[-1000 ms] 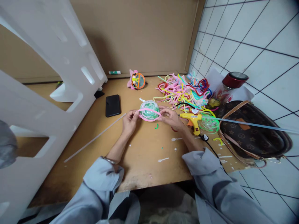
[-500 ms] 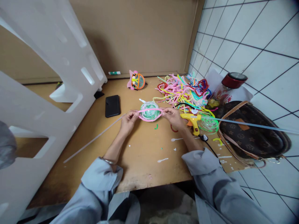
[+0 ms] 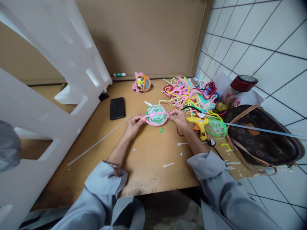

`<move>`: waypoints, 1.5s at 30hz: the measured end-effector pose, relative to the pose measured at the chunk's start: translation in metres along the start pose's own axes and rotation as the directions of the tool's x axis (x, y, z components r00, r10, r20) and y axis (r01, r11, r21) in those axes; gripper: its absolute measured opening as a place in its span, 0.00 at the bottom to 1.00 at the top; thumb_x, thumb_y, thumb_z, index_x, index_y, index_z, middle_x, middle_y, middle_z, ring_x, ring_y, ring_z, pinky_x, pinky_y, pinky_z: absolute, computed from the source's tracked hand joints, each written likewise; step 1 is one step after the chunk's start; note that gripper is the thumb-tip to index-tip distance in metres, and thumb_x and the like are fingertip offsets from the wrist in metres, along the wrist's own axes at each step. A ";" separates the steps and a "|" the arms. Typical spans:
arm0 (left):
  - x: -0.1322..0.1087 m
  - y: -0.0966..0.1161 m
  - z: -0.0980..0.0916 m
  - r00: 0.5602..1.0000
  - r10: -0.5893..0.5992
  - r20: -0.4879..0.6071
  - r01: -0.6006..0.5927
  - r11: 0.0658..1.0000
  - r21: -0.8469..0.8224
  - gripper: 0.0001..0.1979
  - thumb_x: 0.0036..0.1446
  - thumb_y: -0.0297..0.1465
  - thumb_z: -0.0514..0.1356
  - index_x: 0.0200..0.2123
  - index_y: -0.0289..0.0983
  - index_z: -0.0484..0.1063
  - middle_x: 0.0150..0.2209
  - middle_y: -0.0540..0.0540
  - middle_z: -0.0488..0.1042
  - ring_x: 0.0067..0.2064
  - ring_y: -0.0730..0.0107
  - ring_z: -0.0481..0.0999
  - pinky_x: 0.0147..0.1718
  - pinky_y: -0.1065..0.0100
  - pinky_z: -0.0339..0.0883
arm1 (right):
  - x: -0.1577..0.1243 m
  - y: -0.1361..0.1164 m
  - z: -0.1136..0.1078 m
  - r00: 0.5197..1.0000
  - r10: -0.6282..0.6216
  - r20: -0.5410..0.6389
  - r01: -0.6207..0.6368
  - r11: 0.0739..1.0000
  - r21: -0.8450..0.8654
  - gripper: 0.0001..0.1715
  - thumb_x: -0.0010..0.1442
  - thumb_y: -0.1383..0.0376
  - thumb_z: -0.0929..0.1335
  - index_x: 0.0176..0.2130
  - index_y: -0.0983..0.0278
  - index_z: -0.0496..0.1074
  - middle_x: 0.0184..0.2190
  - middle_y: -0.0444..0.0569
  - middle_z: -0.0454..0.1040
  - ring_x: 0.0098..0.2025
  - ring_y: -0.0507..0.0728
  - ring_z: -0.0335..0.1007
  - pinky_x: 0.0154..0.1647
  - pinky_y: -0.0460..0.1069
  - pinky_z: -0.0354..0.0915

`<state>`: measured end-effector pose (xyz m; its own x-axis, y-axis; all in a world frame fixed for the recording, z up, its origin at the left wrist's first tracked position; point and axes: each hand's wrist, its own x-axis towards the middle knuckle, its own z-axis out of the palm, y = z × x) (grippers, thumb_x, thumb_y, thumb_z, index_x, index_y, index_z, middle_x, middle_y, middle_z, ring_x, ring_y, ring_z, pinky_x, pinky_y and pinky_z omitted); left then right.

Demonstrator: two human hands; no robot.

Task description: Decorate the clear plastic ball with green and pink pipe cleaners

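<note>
- Principal relation: I see, through the head camera, a pink strip [image 3: 155, 114] lying across the face of a green-and-white disc [image 3: 157, 119], midway between the two hands.
- Axis: the strip's long axis runs from left to right, its right end slightly farther from the bench's near edge; the line joining the hands follows the same direction.
- Left hand [image 3: 135, 125]: thumb and fingers closed in a pinch on the strip's left end, beside the disc's left edge.
- Right hand [image 3: 177, 119]: fingertips likewise pinched on the right end, beside the opposite edge. Neither hand is clearly nearer the disc.
- Near edge of the disc: a pink strand follows the curve; I cannot tell whether it is one piece with the strip.
- Right of the right hand: a yellow glue gun [image 3: 202, 125], then a second green round piece [image 3: 216, 127] partly behind it.
- Beyond the right hand: a loose heap of coloured stems [image 3: 188, 94], held in no container.
- Containers, far right: a red-lidded jar [image 3: 231, 96], with something yellow low down, inside or behind, I cannot tell which; nearer, a brown handbag [image 3: 268, 145], contents hidden from me.
</note>
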<state>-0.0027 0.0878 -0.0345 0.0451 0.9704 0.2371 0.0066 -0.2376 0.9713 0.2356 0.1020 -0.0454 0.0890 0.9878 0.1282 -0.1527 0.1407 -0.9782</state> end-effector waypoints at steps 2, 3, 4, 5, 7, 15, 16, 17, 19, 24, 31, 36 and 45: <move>0.000 -0.001 0.001 1.000 -0.018 -0.009 0.018 1.000 -0.018 0.24 0.39 0.52 0.73 0.21 0.36 0.77 0.34 0.44 0.77 0.37 0.67 0.74 0.42 0.64 0.71 | 0.002 0.001 0.000 1.000 0.001 -0.006 -0.001 1.000 0.005 0.18 0.37 0.57 0.80 0.23 0.61 0.71 0.34 0.47 0.81 0.40 0.57 0.77 0.50 0.56 0.71; 0.000 -0.001 0.002 0.999 -0.030 -0.010 0.030 0.999 -0.029 0.25 0.39 0.52 0.73 0.21 0.35 0.77 0.34 0.44 0.78 0.37 0.67 0.74 0.42 0.64 0.71 | 0.002 0.001 0.000 1.000 0.003 -0.003 -0.003 1.000 0.006 0.19 0.37 0.57 0.80 0.22 0.61 0.71 0.34 0.47 0.81 0.40 0.57 0.77 0.50 0.56 0.71; 0.000 -0.002 0.003 0.999 -0.047 -0.013 0.047 0.998 -0.047 0.25 0.38 0.52 0.74 0.21 0.35 0.77 0.34 0.44 0.78 0.37 0.67 0.74 0.42 0.64 0.71 | 0.002 0.001 -0.001 1.000 0.005 0.002 -0.005 1.000 0.006 0.19 0.36 0.57 0.80 0.23 0.61 0.71 0.33 0.47 0.81 0.40 0.57 0.77 0.50 0.56 0.71; 0.001 -0.002 0.003 0.998 -0.069 -0.015 0.068 0.995 -0.072 0.25 0.37 0.52 0.74 0.21 0.35 0.77 0.34 0.44 0.78 0.37 0.67 0.74 0.42 0.64 0.71 | 0.002 0.001 -0.002 1.000 0.007 0.005 -0.007 1.000 0.005 0.19 0.36 0.57 0.80 0.23 0.61 0.71 0.33 0.47 0.80 0.40 0.57 0.77 0.50 0.56 0.71; 0.001 -0.005 0.004 0.992 -0.127 -0.013 0.124 0.980 -0.157 0.25 0.34 0.50 0.76 0.21 0.35 0.76 0.35 0.45 0.78 0.37 0.69 0.74 0.42 0.65 0.72 | 0.002 0.001 -0.003 1.000 0.010 0.009 -0.010 1.000 0.002 0.19 0.37 0.57 0.80 0.23 0.61 0.71 0.34 0.47 0.80 0.41 0.57 0.77 0.51 0.57 0.70; 0.003 -0.014 0.006 0.976 -0.217 0.006 0.209 0.929 -0.305 0.26 0.30 0.48 0.77 0.24 0.35 0.75 0.33 0.46 0.80 0.35 0.70 0.77 0.44 0.62 0.74 | -0.001 -0.002 -0.002 1.000 -0.009 0.014 0.009 1.000 -0.025 0.21 0.37 0.57 0.80 0.28 0.60 0.73 0.31 0.44 0.79 0.35 0.55 0.76 0.46 0.54 0.72; 0.004 -0.014 0.006 0.975 -0.222 0.006 0.213 0.927 -0.309 0.26 0.30 0.48 0.77 0.24 0.35 0.75 0.31 0.46 0.80 0.34 0.70 0.77 0.43 0.62 0.75 | -0.002 -0.003 -0.002 1.000 -0.008 0.017 0.009 0.999 -0.031 0.20 0.38 0.57 0.80 0.30 0.60 0.73 0.30 0.44 0.79 0.34 0.54 0.75 0.46 0.54 0.72; 0.004 -0.014 0.006 0.974 -0.227 0.005 0.217 0.925 -0.312 0.26 0.30 0.48 0.77 0.24 0.35 0.75 0.30 0.47 0.80 0.33 0.71 0.77 0.42 0.62 0.75 | -0.003 -0.003 -0.001 1.000 -0.002 0.019 0.003 0.999 -0.036 0.20 0.38 0.57 0.80 0.30 0.60 0.74 0.30 0.44 0.79 0.34 0.54 0.75 0.45 0.54 0.72; 0.004 -0.014 0.006 0.972 -0.233 0.004 0.223 0.923 -0.315 0.26 0.29 0.48 0.78 0.23 0.36 0.74 0.26 0.49 0.78 0.30 0.73 0.76 0.39 0.64 0.74 | -0.004 -0.004 -0.001 1.000 0.020 0.016 -0.019 0.999 -0.039 0.20 0.38 0.57 0.80 0.30 0.61 0.75 0.30 0.44 0.80 0.34 0.54 0.76 0.45 0.54 0.72; 0.004 -0.013 0.006 0.970 -0.245 0.012 0.237 0.923 -0.304 0.26 0.29 0.48 0.78 0.23 0.35 0.74 0.22 0.51 0.75 0.25 0.77 0.70 0.29 0.71 0.67 | -0.005 -0.005 0.000 0.999 0.035 -0.001 -0.035 0.999 -0.041 0.21 0.35 0.55 0.80 0.27 0.61 0.74 0.31 0.45 0.80 0.35 0.55 0.76 0.46 0.54 0.72; 0.004 -0.009 0.004 0.980 -0.197 -0.004 0.190 0.953 -0.237 0.23 0.36 0.47 0.76 0.23 0.35 0.74 0.21 0.51 0.74 0.23 0.77 0.68 0.27 0.72 0.63 | -0.008 -0.009 -0.001 0.999 0.006 0.033 -0.003 0.995 -0.096 0.22 0.37 0.53 0.80 0.28 0.60 0.72 0.31 0.45 0.79 0.33 0.55 0.74 0.42 0.52 0.71; 0.005 0.003 -0.004 0.998 -0.037 -0.045 0.034 0.997 -0.070 0.23 0.41 0.50 0.73 0.22 0.36 0.75 0.21 0.50 0.74 0.23 0.75 0.68 0.27 0.70 0.63 | -0.013 -0.011 0.000 0.996 -0.044 0.079 0.056 0.985 -0.163 0.19 0.42 0.54 0.76 0.29 0.60 0.70 0.29 0.44 0.76 0.33 0.55 0.71 0.40 0.52 0.69; -0.019 0.035 0.008 0.971 0.162 0.174 -0.176 0.982 0.069 0.18 0.53 0.48 0.68 0.27 0.38 0.79 0.33 0.44 0.75 0.30 0.69 0.72 0.27 0.68 0.67 | -0.040 -0.060 0.007 0.864 -0.502 0.047 0.474 0.777 -0.414 0.09 0.56 0.63 0.67 0.39 0.59 0.73 0.44 0.50 0.76 0.49 0.61 0.70 0.50 0.56 0.65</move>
<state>0.0046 0.0610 -0.0050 0.2190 0.8968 0.3844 0.0675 -0.4069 0.9110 0.2342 0.0545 0.0089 0.1072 0.7857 0.6093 0.3308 0.5497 -0.7671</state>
